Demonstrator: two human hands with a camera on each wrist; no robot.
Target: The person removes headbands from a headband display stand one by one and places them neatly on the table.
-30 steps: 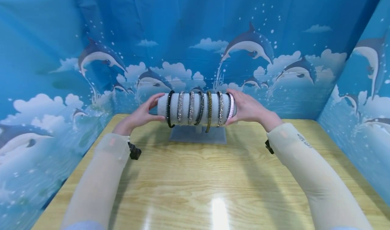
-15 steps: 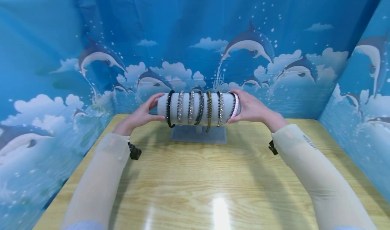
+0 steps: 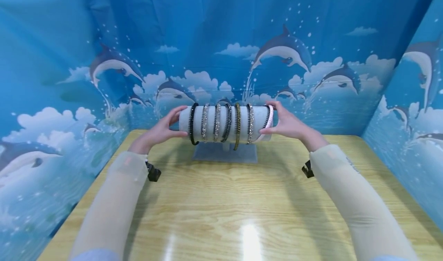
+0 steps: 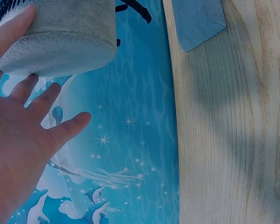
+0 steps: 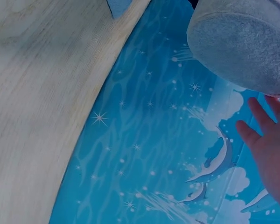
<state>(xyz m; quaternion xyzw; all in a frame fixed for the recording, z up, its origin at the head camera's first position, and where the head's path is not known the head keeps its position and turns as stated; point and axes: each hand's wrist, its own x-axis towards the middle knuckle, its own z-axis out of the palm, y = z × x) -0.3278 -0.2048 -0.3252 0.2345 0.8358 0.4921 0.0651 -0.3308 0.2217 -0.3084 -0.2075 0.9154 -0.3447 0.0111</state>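
Observation:
A grey plush roll (image 3: 243, 122) on a T-shaped headband stand lies crosswise at the back of the table. Several toothed headbands sit round it: a black one (image 3: 191, 124) at the left, sparkly silver and dark ones in between, and a gold one (image 3: 237, 126) right of the middle. My left hand (image 3: 157, 132) grips the roll's left end, thumb in front and fingers behind. At the right end, my right hand (image 3: 290, 124) pinches a pink headband (image 3: 271, 117), which sits tilted over the roll. In the right wrist view the roll (image 5: 242, 51) hides most of that headband.
The stand's flat grey base (image 3: 225, 155) rests on the wood-grain table (image 3: 214, 199). A blue dolphin-print curtain (image 3: 214, 42) hangs close behind, with more of it along both sides. Each wrist wears a black camera, the left camera (image 3: 153, 172) showing below the sleeve.
My right hand has shifted right with the pink headband, which now sits nearer the roll's right end and leans more. My left hand and the other headbands have kept their places.

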